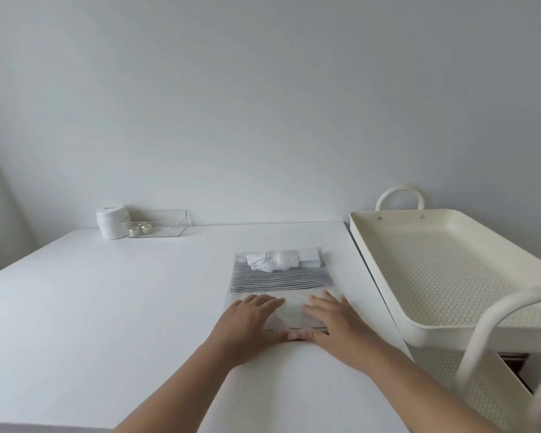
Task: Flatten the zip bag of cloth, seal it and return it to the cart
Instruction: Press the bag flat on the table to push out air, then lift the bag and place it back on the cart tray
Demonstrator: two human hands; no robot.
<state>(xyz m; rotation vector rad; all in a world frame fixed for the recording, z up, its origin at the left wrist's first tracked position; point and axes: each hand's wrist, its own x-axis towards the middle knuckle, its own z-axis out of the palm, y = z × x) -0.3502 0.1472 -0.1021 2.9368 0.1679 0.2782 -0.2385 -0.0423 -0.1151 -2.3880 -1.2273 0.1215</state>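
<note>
A clear zip bag (pixel 280 278) lies flat on the white table (pixel 107 307), right of centre. Inside it are a striped grey cloth, white rolled cloth at the far end and pale cloth at the near end. My left hand (pixel 250 317) and my right hand (pixel 331 317) both lie palm down with straight fingers on the near part of the bag, thumbs meeting at its near edge. The cream cart (pixel 444 326) stands just right of the table, its perforated top tray holding nothing.
At the table's far left stand a white round jar (pixel 110 220) and a clear tray (pixel 156 225) holding two small jars. The cart's looped handles rise at its far and near ends. A wall runs behind the table.
</note>
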